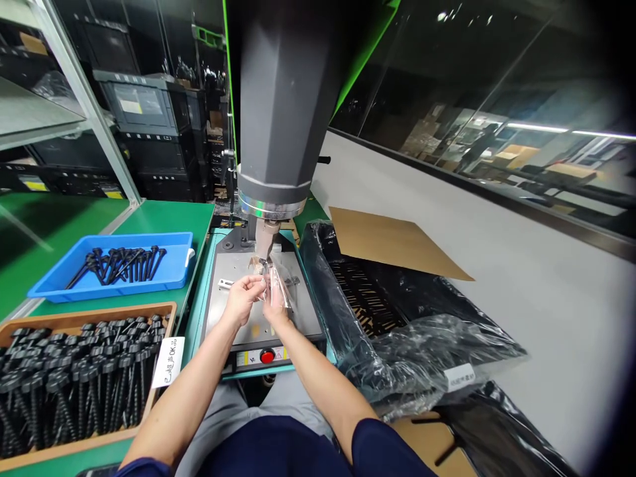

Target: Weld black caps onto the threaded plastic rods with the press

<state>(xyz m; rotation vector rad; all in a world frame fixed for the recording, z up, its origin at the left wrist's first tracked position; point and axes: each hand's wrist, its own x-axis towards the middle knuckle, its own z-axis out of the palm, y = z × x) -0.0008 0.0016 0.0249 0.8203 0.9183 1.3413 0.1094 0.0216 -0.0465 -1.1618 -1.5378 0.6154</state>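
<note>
My left hand (pixel 243 298) is closed in a pinch over the metal plate (pixel 228 318) of a press-like machine, just below its horn (pixel 265 238). What its fingertips hold is too small to make out. Close beside it, my right hand (pixel 275 305) points up with its fingers together, partly covered by shiny clear plastic (pixel 281 278). Glare hides what those fingers grip. A small dark piece (pixel 263 264) shows right under the horn, above both hands. The large grey machine head (pixel 278 119) hangs over everything.
At left, a blue tray (pixel 44 288) holds black long-stemmed parts; a brown tray (pixel 171 315) in front holds many knob-headed ones. A red button (pixel 267 356) sits at the machine's front. To the right, a plastic-lined box (pixel 318 285) contains dark parts beneath a cardboard sheet (pixel 397 242).
</note>
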